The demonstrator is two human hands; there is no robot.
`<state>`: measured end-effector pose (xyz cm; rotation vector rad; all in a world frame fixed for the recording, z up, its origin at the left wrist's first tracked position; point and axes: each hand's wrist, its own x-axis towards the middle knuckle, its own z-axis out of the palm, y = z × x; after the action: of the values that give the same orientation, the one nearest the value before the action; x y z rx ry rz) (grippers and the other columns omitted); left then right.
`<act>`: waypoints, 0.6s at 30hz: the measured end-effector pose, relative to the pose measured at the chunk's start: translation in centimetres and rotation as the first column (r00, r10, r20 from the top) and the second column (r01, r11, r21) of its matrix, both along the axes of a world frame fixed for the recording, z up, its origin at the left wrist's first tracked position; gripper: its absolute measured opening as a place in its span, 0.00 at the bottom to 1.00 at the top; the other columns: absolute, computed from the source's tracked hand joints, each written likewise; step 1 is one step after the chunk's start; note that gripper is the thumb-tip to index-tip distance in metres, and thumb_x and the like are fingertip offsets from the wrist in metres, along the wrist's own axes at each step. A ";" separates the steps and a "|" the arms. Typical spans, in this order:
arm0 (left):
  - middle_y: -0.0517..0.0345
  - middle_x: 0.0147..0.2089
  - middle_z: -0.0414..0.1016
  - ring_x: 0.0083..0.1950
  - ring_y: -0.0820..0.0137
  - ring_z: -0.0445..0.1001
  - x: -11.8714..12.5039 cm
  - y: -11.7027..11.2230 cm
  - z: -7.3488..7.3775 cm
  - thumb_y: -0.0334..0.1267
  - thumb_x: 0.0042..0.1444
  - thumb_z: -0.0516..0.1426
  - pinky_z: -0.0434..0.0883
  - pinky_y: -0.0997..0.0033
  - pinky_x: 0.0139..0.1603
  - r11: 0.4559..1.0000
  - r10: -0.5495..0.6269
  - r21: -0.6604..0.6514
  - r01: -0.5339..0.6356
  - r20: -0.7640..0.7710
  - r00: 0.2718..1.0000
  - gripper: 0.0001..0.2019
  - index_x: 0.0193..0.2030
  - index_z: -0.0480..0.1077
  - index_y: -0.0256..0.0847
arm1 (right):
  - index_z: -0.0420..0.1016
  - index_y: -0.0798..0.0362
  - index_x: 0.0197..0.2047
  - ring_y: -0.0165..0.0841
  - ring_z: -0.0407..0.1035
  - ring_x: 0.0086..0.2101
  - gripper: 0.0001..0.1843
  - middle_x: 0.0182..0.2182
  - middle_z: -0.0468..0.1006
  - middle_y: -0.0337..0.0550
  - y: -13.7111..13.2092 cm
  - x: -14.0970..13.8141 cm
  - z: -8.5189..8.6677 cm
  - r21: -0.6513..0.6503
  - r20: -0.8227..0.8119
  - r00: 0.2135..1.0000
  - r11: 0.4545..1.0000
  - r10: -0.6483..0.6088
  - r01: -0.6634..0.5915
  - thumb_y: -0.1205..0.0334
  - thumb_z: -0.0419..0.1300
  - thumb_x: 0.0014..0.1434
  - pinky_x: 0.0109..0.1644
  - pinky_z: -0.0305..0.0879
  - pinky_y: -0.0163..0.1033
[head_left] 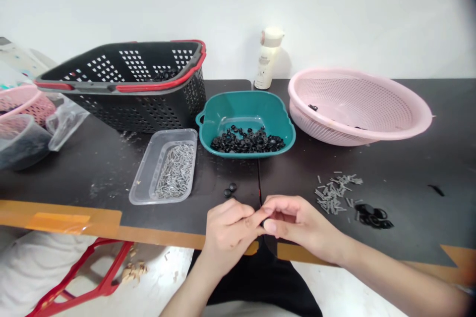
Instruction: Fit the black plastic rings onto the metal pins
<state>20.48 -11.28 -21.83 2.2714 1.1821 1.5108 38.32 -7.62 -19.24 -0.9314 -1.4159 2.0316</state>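
Observation:
My left hand (pixel 228 230) and my right hand (pixel 297 220) meet at the table's front edge, fingertips pinched together on a small black part (pixel 266 222), mostly hidden by my fingers. Two round black pieces (pixel 229 189) lie just beyond my left hand. Nearer my right hand are loose grey rod-like pieces (pixel 334 193) and a cluster of black rings (pixel 372 217). Straight ahead, a teal bowl (pixel 245 101) holds a heap of black pieces (pixel 247 141). A clear plastic tray (pixel 143 168) to the left holds many grey pieces (pixel 174 171).
A black perforated basket (pixel 126 109) with red handles stands at back left, and a pink colander (pixel 353 129) at back right. A white bottle (pixel 267 57) stands behind the bowl. Further left are a pink basket (pixel 26 104) and a dark tub (pixel 20 141). Orange tape lines the table edge.

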 end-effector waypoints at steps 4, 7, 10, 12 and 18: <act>0.61 0.29 0.73 0.29 0.73 0.69 0.3 -0.1 -0.2 0.35 0.60 0.60 0.69 0.75 0.29 0.997 0.046 -0.061 -0.048 -0.026 0.999 0.10 0.47 0.77 0.45 | 0.75 0.56 0.29 0.25 0.60 0.25 0.15 0.23 0.67 0.34 0.2 0.0 -0.3 0.030 0.042 0.999 1.000 -0.005 0.003 0.52 0.70 0.51 0.31 0.61 0.32; 0.56 0.36 0.76 0.35 0.71 0.74 0.4 -0.4 -0.2 0.35 0.62 0.57 0.73 0.73 0.35 0.996 0.051 -0.065 -0.052 -0.028 0.998 0.12 0.52 0.74 0.45 | 0.74 0.56 0.28 0.26 0.60 0.25 0.17 0.23 0.66 0.34 0.4 0.1 -0.5 0.066 0.014 1.000 0.998 0.003 -0.004 0.50 0.69 0.52 0.30 0.60 0.32; 0.53 0.39 0.78 0.40 0.69 0.77 0.0 -1.1 0.6 0.32 0.64 0.53 0.75 0.71 0.42 0.998 0.062 -0.028 -0.064 -0.061 0.996 0.15 0.56 0.70 0.41 | 0.76 0.54 0.30 0.27 0.61 0.26 0.16 0.26 0.68 0.36 0.3 0.1 -0.4 0.174 0.004 1.000 0.985 0.012 -0.013 0.48 0.66 0.54 0.32 0.61 0.33; 0.55 0.36 0.79 0.40 0.68 0.78 -0.7 -1.9 1.4 0.31 0.63 0.53 0.76 0.69 0.46 0.996 0.079 -0.028 -0.082 -0.095 0.992 0.12 0.53 0.70 0.39 | 0.78 0.53 0.31 0.28 0.63 0.28 0.16 0.27 0.69 0.38 0.2 0.1 -0.3 0.233 0.076 0.997 0.972 0.025 -0.042 0.48 0.64 0.56 0.34 0.61 0.34; 0.53 0.37 0.76 0.39 0.66 0.76 -3.6 -4.3 2.2 0.33 0.62 0.53 0.74 0.67 0.40 0.959 0.165 -0.179 -0.220 -0.280 0.946 0.08 0.46 0.71 0.40 | 0.80 0.51 0.33 0.31 0.65 0.30 0.17 0.29 0.72 0.39 0.3 -0.1 -0.6 0.395 0.329 0.940 0.917 -0.090 -0.051 0.48 0.58 0.62 0.34 0.58 0.36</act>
<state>16.83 -15.57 -19.66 2.3185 1.5964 1.0985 38.18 -7.32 -19.83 -1.1403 -1.9054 1.5195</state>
